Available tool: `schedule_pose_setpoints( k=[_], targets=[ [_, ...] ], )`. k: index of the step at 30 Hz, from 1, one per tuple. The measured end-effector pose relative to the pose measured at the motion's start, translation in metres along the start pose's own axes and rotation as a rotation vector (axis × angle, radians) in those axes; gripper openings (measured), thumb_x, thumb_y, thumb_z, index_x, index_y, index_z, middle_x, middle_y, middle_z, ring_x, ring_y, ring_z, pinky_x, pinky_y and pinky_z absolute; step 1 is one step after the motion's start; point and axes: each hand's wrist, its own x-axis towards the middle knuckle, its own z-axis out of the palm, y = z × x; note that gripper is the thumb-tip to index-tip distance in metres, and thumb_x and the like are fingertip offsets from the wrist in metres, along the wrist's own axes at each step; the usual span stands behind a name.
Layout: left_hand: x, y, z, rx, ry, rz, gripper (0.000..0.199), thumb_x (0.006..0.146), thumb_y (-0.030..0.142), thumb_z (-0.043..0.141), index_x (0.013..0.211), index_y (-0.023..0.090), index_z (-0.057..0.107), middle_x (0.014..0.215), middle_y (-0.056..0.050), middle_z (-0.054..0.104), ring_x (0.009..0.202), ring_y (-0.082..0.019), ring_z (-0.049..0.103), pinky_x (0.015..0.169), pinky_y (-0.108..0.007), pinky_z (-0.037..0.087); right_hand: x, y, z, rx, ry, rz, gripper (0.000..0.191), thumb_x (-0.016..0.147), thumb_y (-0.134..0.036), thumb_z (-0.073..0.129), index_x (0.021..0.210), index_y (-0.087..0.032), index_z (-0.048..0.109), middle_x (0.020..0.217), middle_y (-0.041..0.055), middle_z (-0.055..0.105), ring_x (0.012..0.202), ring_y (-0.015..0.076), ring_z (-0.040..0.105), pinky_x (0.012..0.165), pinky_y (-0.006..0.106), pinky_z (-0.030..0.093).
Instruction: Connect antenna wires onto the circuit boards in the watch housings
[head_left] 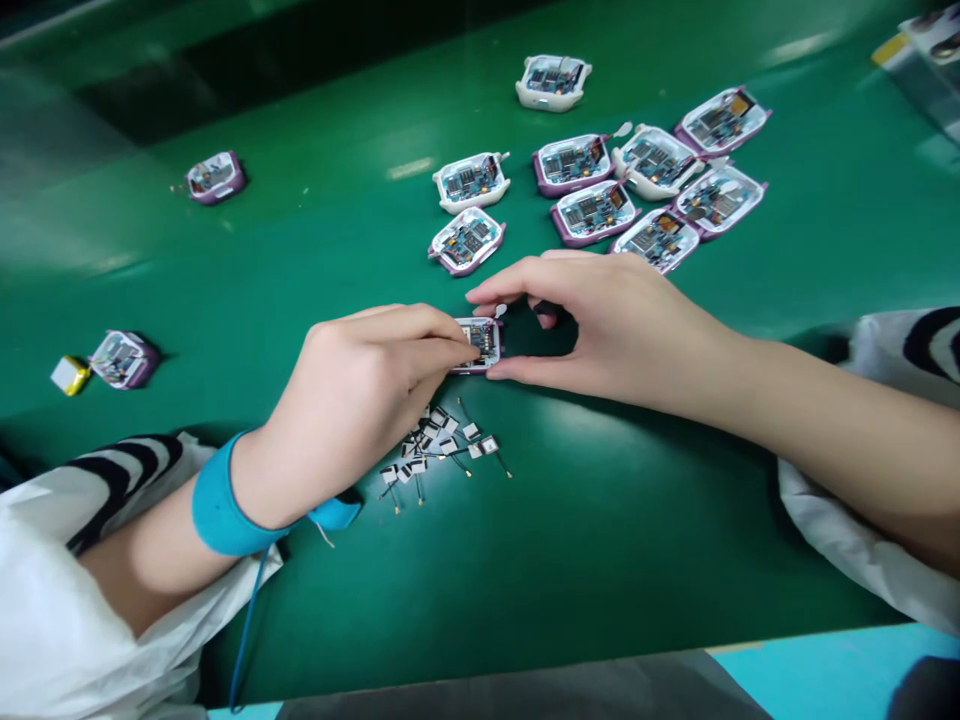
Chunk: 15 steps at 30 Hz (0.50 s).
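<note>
In the middle of the table lies an open smartwatch case with a purple-and-white shell, its circuit board facing up. My left hand, a blue strap around its wrist, reaches over the case from the left. Its fingertips are pinched together at the board; whatever is between them is hidden. My right hand curves around the case's right side, thumb at the near right corner and index finger by the far edge. A small white round part sticks up at the case's far right corner. Small antennas with short leads lie in a loose pile nearer me.
Several open watch cases cluster beyond my right hand. Two more purple cases stand at the left, one beside a yellow-edged battery. A box-like object sits at the far right. A blue cord hangs from my left wrist.
</note>
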Motion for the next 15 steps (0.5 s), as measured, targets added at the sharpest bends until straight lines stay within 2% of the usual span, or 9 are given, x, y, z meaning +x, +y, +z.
schedule_pose_setpoints(
  k=[7,15],
  targets=[
    [-0.0012,-0.0020,0.0028,0.080,0.012,0.039,0.018,0.085,0.017,0.044,0.088,0.021,0.062,0.093,0.002,0.065,0.082,-0.015,0.062,0.069,-0.027,0.052,0.0016,0.0007,0.0005,-0.006,0.006,-0.011,0.039,0.075,-0.040,0.054,0.108,-0.019,0.053,0.099,0.0019,0.060,0.093,0.0174,0.055,0.075,0.030,0.042],
    [-0.0012,0.0010,0.0039,0.111,0.019,0.011,0.016,0.086,0.021,0.045,0.089,0.024,0.061,0.093,0.002,0.064,0.080,-0.014,0.060,0.067,-0.026,0.050,0.0024,0.0011,0.0006,0.007,-0.010,-0.010,0.037,0.073,-0.036,0.057,0.107,-0.019,0.053,0.100,0.0017,0.061,0.090,0.0167,0.057,0.075,0.029,0.043]
  ],
)
